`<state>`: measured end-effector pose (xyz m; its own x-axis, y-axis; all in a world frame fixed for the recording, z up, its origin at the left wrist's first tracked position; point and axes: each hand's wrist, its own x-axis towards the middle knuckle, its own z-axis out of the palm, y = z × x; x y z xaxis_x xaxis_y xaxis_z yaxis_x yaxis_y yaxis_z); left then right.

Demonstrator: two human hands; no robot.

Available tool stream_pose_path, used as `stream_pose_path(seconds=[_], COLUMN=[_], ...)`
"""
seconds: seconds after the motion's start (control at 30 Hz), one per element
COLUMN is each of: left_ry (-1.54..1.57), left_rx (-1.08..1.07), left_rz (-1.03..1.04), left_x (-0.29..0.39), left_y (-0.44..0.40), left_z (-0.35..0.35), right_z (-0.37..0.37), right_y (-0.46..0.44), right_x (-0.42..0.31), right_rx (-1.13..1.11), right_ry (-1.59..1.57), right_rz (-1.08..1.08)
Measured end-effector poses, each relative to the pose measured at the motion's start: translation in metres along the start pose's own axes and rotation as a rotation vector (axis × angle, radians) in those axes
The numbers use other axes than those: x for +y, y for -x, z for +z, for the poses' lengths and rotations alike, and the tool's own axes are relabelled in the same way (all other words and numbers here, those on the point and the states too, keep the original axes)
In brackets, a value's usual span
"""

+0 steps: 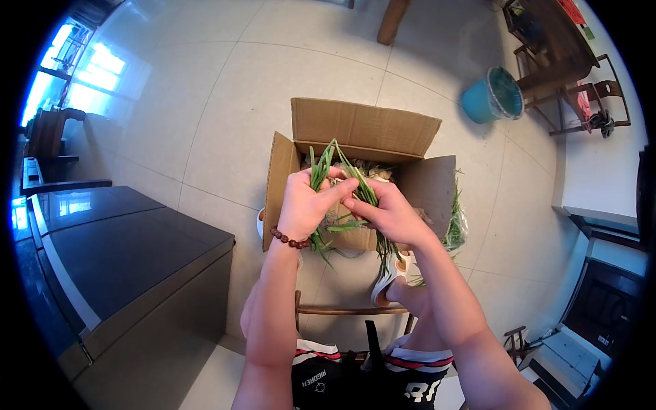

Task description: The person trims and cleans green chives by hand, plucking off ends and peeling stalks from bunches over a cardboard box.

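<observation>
My left hand (pixel 305 205), with a brown bead bracelet (pixel 290 238) at the wrist, is closed round a bunch of chives (pixel 320 169); their leaf ends hang below the palm. A second bunch of chives (pixel 365 193) is gripped in my right hand (pixel 395 217), its long leaves drooping toward my foot. Both thumbs and fingertips nearly meet between the bunches; what they pinch there is too small to make out. Directly under my hands stands an open cardboard box (pixel 359 123) with its flaps spread. Pale brown scraps (pixel 376 171) lie inside, partly hidden by my hands.
Right of the box, a clear plastic bag (pixel 459 229) holds more greens. A blue bucket (pixel 486 97) with a liner stands farther back, near a wooden table (pixel 557 44). A dark cabinet (pixel 137 253) is at my left. A wooden rail (pixel 350 311) crosses before my knees.
</observation>
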<state>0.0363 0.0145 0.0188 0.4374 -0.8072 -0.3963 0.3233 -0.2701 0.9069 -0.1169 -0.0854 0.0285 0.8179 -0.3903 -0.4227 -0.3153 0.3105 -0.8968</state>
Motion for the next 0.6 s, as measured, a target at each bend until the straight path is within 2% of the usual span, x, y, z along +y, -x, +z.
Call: stream_pose_path(seconds=[0.1,0.2,0.27,0.33,0.4,0.43,0.47,0.53,0.6], left_ry=[0.007,0.043,0.257,0.271,0.414,0.457,0.457,0.777,0.842], left_rx=[-0.030,0.044,0.159,0.170,0.406,0.511,0.511,0.581,0.624], left_rz=[0.001,0.023,0.029,0.054,0.174,0.156,0.156,0.368,0.361], left_x=[-0.002,-0.002,-0.008,-0.005,0.002,0.006,0.002,-0.001,0.009], left_y=[0.001,0.000,-0.004,-0.008,-0.009,-0.008,-0.011,-0.015,-0.012], left_z=[0.002,0.000,-0.005,-0.008,-0.009,-0.012,-0.021,-0.035,-0.040], right_z=[0.000,-0.003,-0.005,-0.006,-0.005,-0.004,-0.004,-0.004,-0.004], right_y=[0.001,0.002,0.001,0.002,0.003,0.004,0.004,0.005,0.006], right_x=[-0.002,0.001,0.002,0.002,0.000,-0.001,-0.003,-0.004,-0.003], right_rx=[0.006,-0.003,-0.008,-0.014,-0.009,-0.006,-0.006,-0.046,-0.051], right_ry=[0.016,0.021,0.031,0.072,0.067,0.063,0.063,0.076,0.089], right_rz=[-0.008,0.000,0.004,0.018,0.017,0.017,0.017,0.032,0.017])
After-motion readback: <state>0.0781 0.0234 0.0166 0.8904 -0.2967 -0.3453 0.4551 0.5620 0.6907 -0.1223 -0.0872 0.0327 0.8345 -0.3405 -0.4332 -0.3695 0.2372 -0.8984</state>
